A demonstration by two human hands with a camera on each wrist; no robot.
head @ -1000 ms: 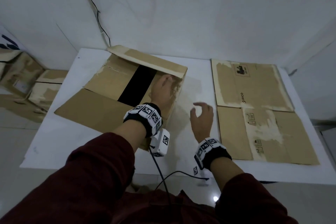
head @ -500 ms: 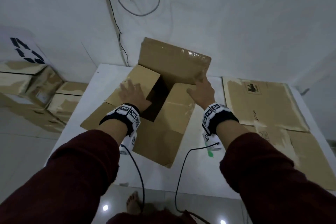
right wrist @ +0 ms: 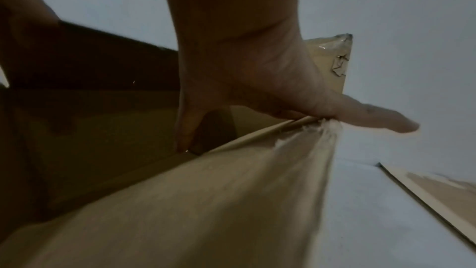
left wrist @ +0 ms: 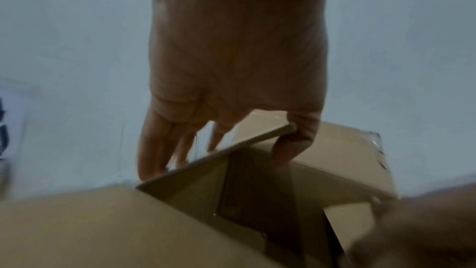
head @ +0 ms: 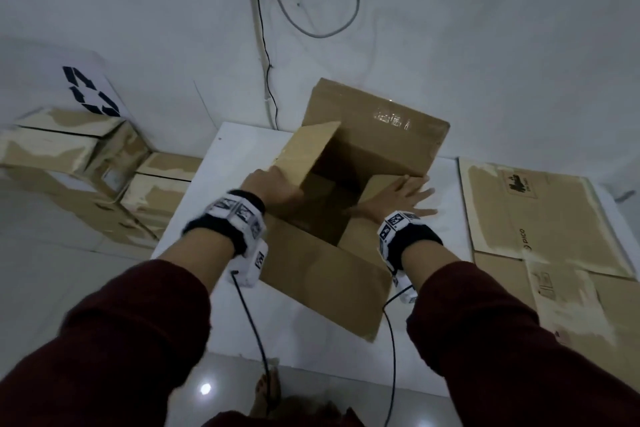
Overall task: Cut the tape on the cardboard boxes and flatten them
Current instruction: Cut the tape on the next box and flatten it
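An open brown cardboard box (head: pixel 332 274) sits on the white table (head: pixel 221 163). Its far flap (head: pixel 381 128) stands up with shiny clear tape on it. My left hand (head: pixel 277 187) holds the left flap (head: pixel 308 152). In the left wrist view the flap's edge (left wrist: pixel 231 150) runs between the thumb and the straight fingers (left wrist: pixel 154 146) of that hand (left wrist: pixel 231 68). My right hand (head: pixel 398 198) lies flat with fingers spread on the right flap (head: pixel 381 180). In the right wrist view its palm (right wrist: pixel 257 68) presses on that flap's torn edge (right wrist: pixel 296 121).
Flattened cardboard sheets (head: pixel 540 218) lie on the table's right side. Several taped boxes (head: pixel 69 156) are stacked on the floor at the left. Cables (head: pixel 311 10) hang on the wall behind. Wrist-camera cords (head: pixel 249 322) trail off the table's near edge, by a bare foot (head: pixel 266 392).
The box went from lying collapsed to standing open with its far flap raised. My left hand shifted to the left flap, and my right hand came onto the right flap and flattened.
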